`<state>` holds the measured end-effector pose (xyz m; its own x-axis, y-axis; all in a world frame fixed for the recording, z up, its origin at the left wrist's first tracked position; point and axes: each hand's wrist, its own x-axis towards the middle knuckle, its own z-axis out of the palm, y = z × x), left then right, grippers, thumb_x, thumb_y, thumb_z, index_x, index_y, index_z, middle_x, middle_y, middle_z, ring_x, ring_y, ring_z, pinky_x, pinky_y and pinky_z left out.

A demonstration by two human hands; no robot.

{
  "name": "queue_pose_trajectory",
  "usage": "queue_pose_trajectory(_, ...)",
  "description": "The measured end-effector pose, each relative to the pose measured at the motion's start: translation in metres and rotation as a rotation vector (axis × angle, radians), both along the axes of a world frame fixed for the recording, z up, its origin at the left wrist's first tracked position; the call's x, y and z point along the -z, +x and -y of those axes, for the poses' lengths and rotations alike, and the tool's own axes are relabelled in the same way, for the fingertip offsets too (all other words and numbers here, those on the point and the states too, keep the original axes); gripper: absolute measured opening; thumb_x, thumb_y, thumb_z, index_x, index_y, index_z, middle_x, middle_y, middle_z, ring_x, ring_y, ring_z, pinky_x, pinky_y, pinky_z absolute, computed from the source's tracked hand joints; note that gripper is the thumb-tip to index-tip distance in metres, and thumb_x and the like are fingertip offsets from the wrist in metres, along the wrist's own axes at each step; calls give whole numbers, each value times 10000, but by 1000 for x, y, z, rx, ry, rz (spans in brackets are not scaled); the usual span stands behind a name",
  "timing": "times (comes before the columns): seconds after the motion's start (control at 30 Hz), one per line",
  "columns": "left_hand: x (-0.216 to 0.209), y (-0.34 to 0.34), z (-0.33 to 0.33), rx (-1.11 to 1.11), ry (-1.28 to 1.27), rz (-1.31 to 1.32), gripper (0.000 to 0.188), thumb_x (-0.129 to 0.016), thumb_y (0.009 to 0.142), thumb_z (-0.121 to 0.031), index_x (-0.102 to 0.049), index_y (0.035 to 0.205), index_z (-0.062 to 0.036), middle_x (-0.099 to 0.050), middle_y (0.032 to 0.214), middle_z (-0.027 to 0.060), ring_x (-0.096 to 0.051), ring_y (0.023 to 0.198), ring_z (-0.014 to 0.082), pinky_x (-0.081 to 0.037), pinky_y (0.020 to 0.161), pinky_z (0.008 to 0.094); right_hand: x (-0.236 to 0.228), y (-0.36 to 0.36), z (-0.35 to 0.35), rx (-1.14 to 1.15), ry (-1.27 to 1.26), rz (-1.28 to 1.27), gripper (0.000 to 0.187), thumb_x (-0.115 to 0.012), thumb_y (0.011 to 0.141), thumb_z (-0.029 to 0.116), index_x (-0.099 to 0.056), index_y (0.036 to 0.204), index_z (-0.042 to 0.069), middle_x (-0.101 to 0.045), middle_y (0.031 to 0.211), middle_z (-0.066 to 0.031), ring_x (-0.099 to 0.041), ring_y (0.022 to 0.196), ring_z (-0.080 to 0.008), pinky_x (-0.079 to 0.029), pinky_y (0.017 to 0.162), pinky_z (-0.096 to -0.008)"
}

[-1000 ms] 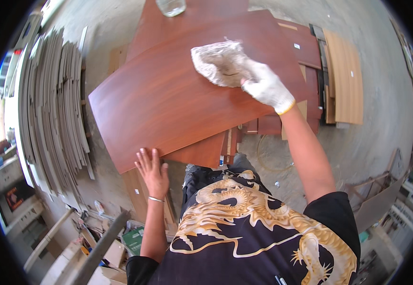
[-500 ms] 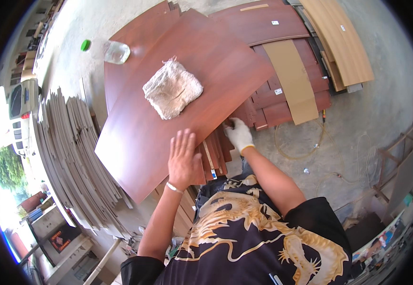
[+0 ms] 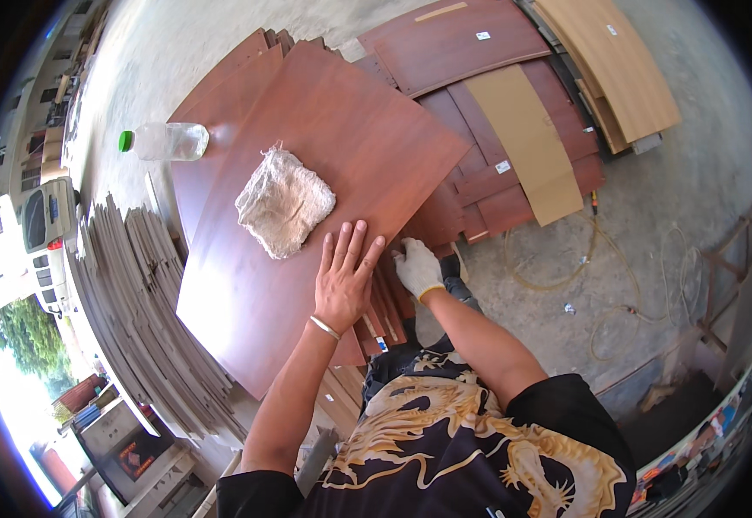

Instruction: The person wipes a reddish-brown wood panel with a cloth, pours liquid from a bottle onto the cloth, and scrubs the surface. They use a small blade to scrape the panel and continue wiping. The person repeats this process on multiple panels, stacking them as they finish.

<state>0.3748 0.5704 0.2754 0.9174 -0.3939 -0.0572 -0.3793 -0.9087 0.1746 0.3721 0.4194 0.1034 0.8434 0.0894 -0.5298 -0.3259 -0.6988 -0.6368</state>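
Board [image 3: 376,142]: a reddish-brown, smooth, flat panel with straight edges, lying on top of a stack of similar boards [image 3: 220,116]; a pale shine whitens its near left end.
Long axis: slants from the board's near left end to its far right end.
Direction from hands: most of the board spreads ahead and to the left of both.
Nearer hand: the left hand [image 3: 345,281], bare, rests on the board by its near right edge, palm down, fingers long and slightly parted, grasping nothing.
Other hand: the right hand [image 3: 419,268], in a white glove, is at the board's right edge with fingers curled; whether they grip anything cannot be told.
Cloth [image 3: 285,200]: off-white, crumpled, on the board just beyond the left hand.
Bottle [image 3: 173,142]: clear with a green cap, on its side, left of the board.
Cardboard strip [image 3: 523,142]: tan, right of the board, across another pile.
Hose [image 3: 538,286]: yellowish, looped on the floor right of the board.
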Motion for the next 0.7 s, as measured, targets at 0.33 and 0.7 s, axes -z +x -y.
queue_pose_trajectory(0.33,3,-1,-3,58,-71,21,605,-658,887,-13,-641,1475,-156,-545,1605,118,-448,1531,383,-312,1270,609,12,-3,35,234,107,143,258,-622,1020,164,-673,1246,50,-777,1060,-188,-759,967,-342,-593,861,-431)
queue_pose_trajectory(0.7,-8,-13,-28,-135,-485,96,384,-665,832,52,-780,1186,-41,-675,1438,191,-518,1467,443,-353,1254,579,-143,115,122,0,141,484,219,-647,1071,253,-672,1019,42,-595,744,-115,-608,631,-237,-478,622,-375)
